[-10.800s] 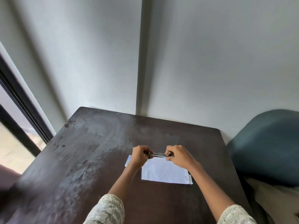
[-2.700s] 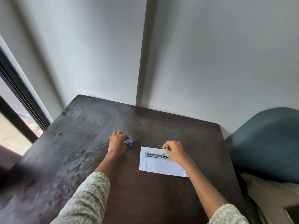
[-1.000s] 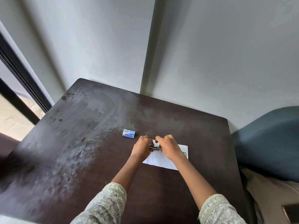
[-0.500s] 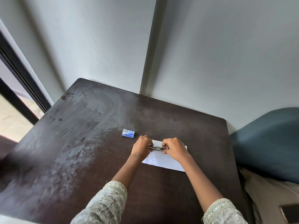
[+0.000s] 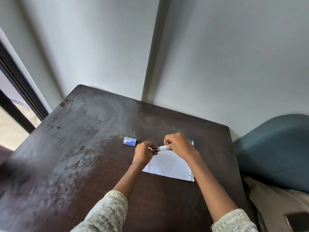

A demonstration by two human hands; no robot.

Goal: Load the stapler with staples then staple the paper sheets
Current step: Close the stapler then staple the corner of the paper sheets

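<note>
- The left hand (image 5: 143,154) and the right hand (image 5: 179,145) meet above the far edge of the paper sheets (image 5: 168,165), each pinching one end of a small metal stapler (image 5: 159,148).
- The stapler lies roughly level between the hands, its silver body catching light; only the short middle stretch shows, the ends hidden by fingers.
- The left hand's fingers curl closed around the stapler's left end; the right hand's fingers close over its right end, knuckles up.
- Whether the stapler is open or shut is too small to tell.
- The paper sheets lie flat on the dark table (image 5: 75,156), toward its right edge, white with rows of small dark marks and a thin blue strip along the right side.
- The right forearm crosses over the right part of the sheets; the left hand sits just at their left corner.
- A small blue staple box (image 5: 129,141) rests on the table just left of the left hand, apart from it and from the sheets.
- The table top shows pale smears and swirls across its left half and far-left corner.
- Both arms wear pale patterned sleeves (image 5: 110,211) ending above the wrists.
- A blue-grey upholstered chair (image 5: 275,148) stands beside the table's right edge.
- A dark phone (image 5: 296,221) lies at the lower right, off the table.
</note>
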